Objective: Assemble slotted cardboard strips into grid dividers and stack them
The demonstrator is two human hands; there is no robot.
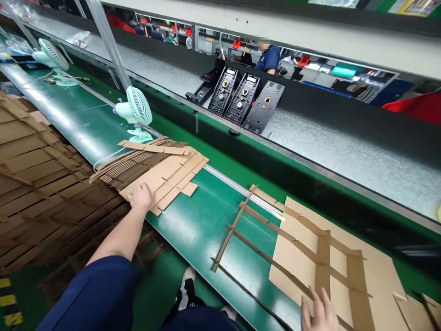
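My left hand (142, 196) is closed at the near edge of a pile of slotted cardboard strips (172, 177), its fingers curled over the cardboard; the fingertips are partly hidden. More strips stand on edge behind, with one loose strip (155, 147) lying across them. At the lower right, my right hand (320, 312) has its fingers apart, beside a half-assembled cardboard divider grid (323, 257). Crossed strips form the grid. It stands partly on a flat cardboard sheet (379, 271) and partly on the green bench (203, 230).
Two mint-green fans (138, 108) stand along the bench at the left. Stacked cardboard dividers (41, 184) fill the floor side at left. Behind the bench runs a conveyor (344, 147) carrying several black panels (263, 105). A person (270, 57) is beyond it.
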